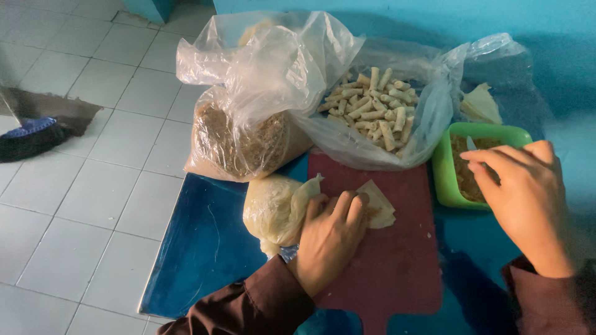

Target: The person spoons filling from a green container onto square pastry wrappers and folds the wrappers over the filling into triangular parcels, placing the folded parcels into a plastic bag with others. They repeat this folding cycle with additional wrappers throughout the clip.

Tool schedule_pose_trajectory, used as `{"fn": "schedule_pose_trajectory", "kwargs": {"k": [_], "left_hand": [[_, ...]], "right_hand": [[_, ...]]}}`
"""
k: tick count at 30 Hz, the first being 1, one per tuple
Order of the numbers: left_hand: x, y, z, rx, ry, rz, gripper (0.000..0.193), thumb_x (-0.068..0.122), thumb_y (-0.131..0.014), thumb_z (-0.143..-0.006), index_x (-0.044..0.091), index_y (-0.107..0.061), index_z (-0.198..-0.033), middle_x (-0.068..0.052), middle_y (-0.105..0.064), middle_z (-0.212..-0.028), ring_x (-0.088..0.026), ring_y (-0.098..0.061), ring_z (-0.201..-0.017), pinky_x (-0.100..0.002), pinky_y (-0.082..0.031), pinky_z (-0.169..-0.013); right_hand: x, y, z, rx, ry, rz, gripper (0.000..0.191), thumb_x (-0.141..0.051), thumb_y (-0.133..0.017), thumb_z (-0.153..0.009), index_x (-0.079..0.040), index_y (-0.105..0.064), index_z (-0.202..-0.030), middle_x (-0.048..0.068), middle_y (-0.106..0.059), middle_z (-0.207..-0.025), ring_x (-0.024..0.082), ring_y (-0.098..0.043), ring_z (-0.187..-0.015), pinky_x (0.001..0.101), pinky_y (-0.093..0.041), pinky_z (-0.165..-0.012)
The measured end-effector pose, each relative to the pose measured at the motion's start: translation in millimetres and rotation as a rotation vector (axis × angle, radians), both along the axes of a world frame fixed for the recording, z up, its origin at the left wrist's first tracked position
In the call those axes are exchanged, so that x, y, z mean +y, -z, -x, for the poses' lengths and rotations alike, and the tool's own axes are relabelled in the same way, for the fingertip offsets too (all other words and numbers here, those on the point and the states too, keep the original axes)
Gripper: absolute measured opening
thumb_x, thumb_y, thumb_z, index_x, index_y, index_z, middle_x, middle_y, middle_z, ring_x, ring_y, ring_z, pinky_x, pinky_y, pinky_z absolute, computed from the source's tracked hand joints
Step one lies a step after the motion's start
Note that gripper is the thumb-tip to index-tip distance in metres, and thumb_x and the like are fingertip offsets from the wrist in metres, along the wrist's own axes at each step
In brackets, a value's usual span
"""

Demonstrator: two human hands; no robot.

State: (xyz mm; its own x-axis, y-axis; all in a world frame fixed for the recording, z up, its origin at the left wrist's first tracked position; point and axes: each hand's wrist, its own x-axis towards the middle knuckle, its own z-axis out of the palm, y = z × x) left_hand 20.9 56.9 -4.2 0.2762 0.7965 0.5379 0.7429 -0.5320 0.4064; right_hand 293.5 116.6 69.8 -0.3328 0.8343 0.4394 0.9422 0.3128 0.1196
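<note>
Left hand (329, 239) lies palm down on the dark red cutting board (397, 260), fingers together and bent, pressing on a pale thin wrapper (379, 208). The wrapper sits flat near the top middle of the board, one corner pointing up and right, brownish filling showing at the fingertips. The hand is not clamped around anything, just holding the wrapper down. Wrist is straight, in a brown sleeve (248, 307) coming from the bottom edge.

Right hand (528, 198) hovers over the right rim of the green bowl (448, 180), fingers curled and pinched together on a small utensil handle (472, 144) that pokes out of the brown filling. Cannot tell what the utensil is.

Just left of the left hand is a plastic-wrapped stack of pale wrappers (273, 208), touching the board's edge. Behind it, a clear bag of brown crumbs (239, 142). Behind the board, an open clear bag of finished small rolls (375, 108). All rest on a blue surface (205, 248). White tiled floor (93, 205) to the left, with a broom (37, 130) lying on it.
</note>
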Motion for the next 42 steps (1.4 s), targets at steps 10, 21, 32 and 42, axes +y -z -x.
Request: {"fn": "schedule_pose_trajectory", "kwargs": {"k": [10, 21, 32, 42], "left_hand": [[2, -1, 1, 0.008, -0.009, 0.035, 0.022, 0.013, -0.065, -0.097, 0.006, -0.054, -0.115, -0.008, -0.056, -0.099, -0.025, -0.063, -0.092, -0.045, -0.045, -0.094], [-2, -7, 7, -0.010, 0.003, -0.017, 0.027, 0.008, -0.065, -0.091, 0.003, -0.055, -0.115, -0.010, -0.058, -0.104, -0.025, -0.063, -0.091, -0.042, -0.047, -0.092], [-5, -6, 9, -0.079, 0.014, 0.075, 0.035, 0.005, -0.062, -0.089, 0.003, -0.057, -0.123, -0.012, -0.061, -0.098, -0.031, -0.063, -0.088, -0.042, -0.047, -0.087], [-4, -3, 10, -0.038, 0.017, 0.092, 0.037, 0.003, -0.059, -0.087, 0.001, -0.055, -0.123, -0.014, -0.061, -0.102, -0.035, -0.062, -0.095, -0.043, -0.048, -0.091]], "right_hand": [[21, 39, -32, -0.015, 0.015, 0.136, 0.018, -0.022, -0.081, -0.083, -0.016, -0.079, -0.099, 0.002, -0.075, -0.096, 0.026, -0.058, -0.086, 0.0361, -0.048, -0.083], [14, 16, -21, 0.019, -0.016, 0.072, 0.006, -0.018, -0.078, -0.087, -0.015, -0.075, -0.092, -0.002, -0.075, -0.091, 0.023, -0.060, -0.090, 0.0346, -0.045, -0.087], [-22, 23, 81, 0.375, -0.468, 0.215, 0.018, -0.007, -0.080, -0.073, -0.007, -0.074, -0.090, 0.003, -0.073, -0.093, 0.026, -0.061, -0.096, 0.0369, -0.051, -0.085], [-18, 46, 86, 0.399, -0.582, 0.314, 0.022, -0.003, -0.077, -0.076, -0.007, -0.076, -0.097, 0.002, -0.074, -0.102, 0.025, -0.059, -0.095, 0.0365, -0.047, -0.084]]}}
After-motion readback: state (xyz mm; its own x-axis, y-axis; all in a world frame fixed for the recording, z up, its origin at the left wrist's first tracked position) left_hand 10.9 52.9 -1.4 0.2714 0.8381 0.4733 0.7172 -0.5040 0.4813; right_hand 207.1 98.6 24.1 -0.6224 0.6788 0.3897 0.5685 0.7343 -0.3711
